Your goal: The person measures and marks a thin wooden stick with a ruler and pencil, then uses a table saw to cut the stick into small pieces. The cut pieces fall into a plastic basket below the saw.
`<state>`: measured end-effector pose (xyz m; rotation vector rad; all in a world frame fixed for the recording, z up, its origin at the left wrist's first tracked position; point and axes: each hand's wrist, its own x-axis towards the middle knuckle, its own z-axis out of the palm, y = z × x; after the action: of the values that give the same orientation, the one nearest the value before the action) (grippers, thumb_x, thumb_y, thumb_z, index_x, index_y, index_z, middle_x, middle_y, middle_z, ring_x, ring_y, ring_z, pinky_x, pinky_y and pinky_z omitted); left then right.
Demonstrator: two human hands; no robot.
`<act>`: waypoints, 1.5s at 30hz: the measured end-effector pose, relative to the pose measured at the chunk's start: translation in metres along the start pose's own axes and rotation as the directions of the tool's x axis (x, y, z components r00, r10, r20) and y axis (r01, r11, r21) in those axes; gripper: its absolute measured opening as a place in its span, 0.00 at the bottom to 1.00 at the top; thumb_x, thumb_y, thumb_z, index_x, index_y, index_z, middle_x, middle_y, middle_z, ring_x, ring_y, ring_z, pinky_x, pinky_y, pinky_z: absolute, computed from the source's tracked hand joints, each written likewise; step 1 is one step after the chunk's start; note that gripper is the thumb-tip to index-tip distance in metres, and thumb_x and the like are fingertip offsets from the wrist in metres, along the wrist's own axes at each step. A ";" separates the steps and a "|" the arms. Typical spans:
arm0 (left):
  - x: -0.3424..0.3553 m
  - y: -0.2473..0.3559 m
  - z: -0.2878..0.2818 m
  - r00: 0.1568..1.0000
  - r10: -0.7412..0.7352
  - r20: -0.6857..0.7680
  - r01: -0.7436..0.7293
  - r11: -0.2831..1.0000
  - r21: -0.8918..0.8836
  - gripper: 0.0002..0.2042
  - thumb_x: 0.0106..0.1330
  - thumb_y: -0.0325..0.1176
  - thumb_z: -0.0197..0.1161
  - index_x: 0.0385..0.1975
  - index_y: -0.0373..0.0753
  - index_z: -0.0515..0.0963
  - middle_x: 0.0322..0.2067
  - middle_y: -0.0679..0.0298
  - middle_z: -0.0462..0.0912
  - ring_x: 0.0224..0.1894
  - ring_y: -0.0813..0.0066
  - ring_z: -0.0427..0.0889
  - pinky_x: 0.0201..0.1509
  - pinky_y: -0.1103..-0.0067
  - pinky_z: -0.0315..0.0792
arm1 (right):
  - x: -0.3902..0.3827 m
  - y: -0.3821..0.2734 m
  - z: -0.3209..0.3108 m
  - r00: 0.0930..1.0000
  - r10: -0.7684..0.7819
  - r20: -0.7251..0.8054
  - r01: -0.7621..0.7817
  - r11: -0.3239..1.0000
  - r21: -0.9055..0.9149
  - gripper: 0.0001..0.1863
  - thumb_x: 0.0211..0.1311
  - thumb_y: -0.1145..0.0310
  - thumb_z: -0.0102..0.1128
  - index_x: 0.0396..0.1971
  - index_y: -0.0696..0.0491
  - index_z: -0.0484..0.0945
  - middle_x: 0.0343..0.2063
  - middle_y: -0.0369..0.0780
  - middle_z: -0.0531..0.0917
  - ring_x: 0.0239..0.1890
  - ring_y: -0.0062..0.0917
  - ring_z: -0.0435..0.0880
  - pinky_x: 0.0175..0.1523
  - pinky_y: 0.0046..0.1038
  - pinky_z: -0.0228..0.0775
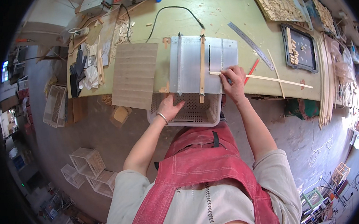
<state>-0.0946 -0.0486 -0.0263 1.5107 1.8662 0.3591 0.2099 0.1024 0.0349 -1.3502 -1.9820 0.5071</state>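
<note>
My right hand [234,79] is closed on a thin pale wooden strip [276,78], pinching it near its left end. That end lies on a silver metal plate [191,66] at the bench's near edge, just below a narrow dark slot [209,57]. The rest of the strip runs out to the right over the bench. A wooden bar [202,65] crosses the plate left of the slot. My left hand [170,108] is by the plate's near left corner, above a white plastic basket [196,115]. Its thumb stands apart from the fingers, and it holds nothing visible.
A cardboard sheet [134,75] overhangs the bench edge at left, near a black glove [78,71]. To the right lie a steel ruler [251,46], a red pen [251,71] and a black tray [305,53] with small wood pieces. Long wooden strips [326,86] line the right end.
</note>
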 end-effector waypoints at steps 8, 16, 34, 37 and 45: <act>-0.001 -0.004 -0.006 0.996 0.086 -0.032 -0.087 0.995 -0.050 0.36 0.62 0.49 0.78 0.67 0.42 0.72 0.39 0.52 0.85 0.41 0.48 0.86 0.47 0.59 0.79 | 0.004 0.002 0.001 1.000 -0.011 0.008 0.011 1.000 0.017 0.06 0.59 0.69 0.75 0.37 0.50 0.87 0.39 0.38 0.82 0.47 0.37 0.78 0.54 0.39 0.65; 0.004 0.004 -0.002 0.999 0.010 -0.031 -0.008 0.999 0.039 0.35 0.63 0.54 0.77 0.62 0.35 0.76 0.46 0.50 0.85 0.47 0.43 0.86 0.50 0.57 0.80 | 0.003 0.006 0.001 1.000 -0.011 0.010 0.011 1.000 -0.002 0.07 0.60 0.69 0.74 0.37 0.50 0.87 0.40 0.39 0.82 0.48 0.39 0.78 0.54 0.41 0.66; -0.038 0.043 -0.037 0.958 -0.018 -0.287 -0.087 0.933 -0.348 0.18 0.72 0.30 0.69 0.60 0.34 0.78 0.38 0.59 0.84 0.38 0.67 0.85 0.44 0.70 0.80 | -0.001 0.002 0.010 0.996 -0.077 0.040 0.084 0.971 -0.222 0.11 0.67 0.67 0.68 0.46 0.51 0.82 0.47 0.41 0.82 0.51 0.42 0.79 0.58 0.44 0.67; 0.003 0.086 -0.105 0.937 -0.100 -0.335 -0.095 0.849 -0.520 0.10 0.76 0.28 0.64 0.52 0.33 0.83 0.35 0.62 0.86 0.38 0.76 0.84 0.44 0.77 0.79 | -0.004 0.002 0.007 0.998 -0.046 0.044 0.055 0.970 -0.238 0.11 0.66 0.68 0.68 0.46 0.51 0.82 0.47 0.41 0.82 0.51 0.41 0.80 0.58 0.44 0.67; 0.309 0.159 -0.149 0.989 0.134 0.054 -0.135 0.991 0.001 0.17 0.76 0.43 0.65 0.38 0.32 0.84 0.28 0.64 0.87 0.31 0.76 0.85 0.38 0.80 0.78 | -0.004 0.001 0.006 0.991 -0.033 0.130 0.054 0.985 -0.164 0.17 0.60 0.68 0.71 0.49 0.51 0.83 0.47 0.39 0.80 0.51 0.38 0.79 0.58 0.44 0.67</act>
<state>-0.0991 0.3162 0.0716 1.6385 1.7300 0.3728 0.2076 0.0998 0.0288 -1.4021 -2.1946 0.4227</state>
